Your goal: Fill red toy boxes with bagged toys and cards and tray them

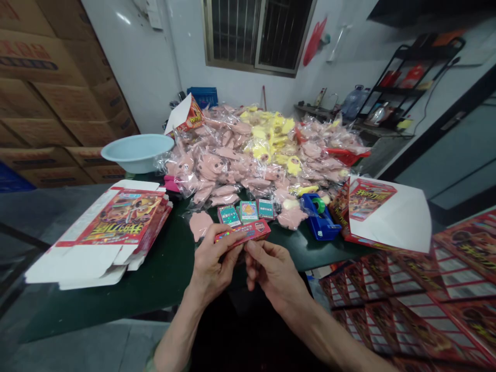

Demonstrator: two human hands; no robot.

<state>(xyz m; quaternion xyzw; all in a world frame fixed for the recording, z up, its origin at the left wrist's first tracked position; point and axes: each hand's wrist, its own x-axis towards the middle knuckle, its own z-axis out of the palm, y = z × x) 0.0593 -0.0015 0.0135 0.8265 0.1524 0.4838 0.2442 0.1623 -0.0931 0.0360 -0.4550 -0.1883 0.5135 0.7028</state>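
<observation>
A small red box [259, 228] is held level at the near edge of the dark green table. My left hand [217, 258] is closed round its left part, fingers over the top. The fingers of my right hand [267, 261] are pinched together at the box's lower near side; what they hold there is too small to tell. Just beyond the box lie three stacks of cards: a teal one [228, 216], a green and yellow one [248, 211] and another teal one [266, 208]. A pink bagged piece [200, 225] lies left of them.
Bagged pink and yellow pieces [232, 160] form a big heap behind. Flat red-and-white cartons [120, 217] lie left, below a light blue basin [137, 150]. A blue tape dispenser [321, 222] and an open carton [387, 212] stand right; packed red boxes [403, 279] are lower right.
</observation>
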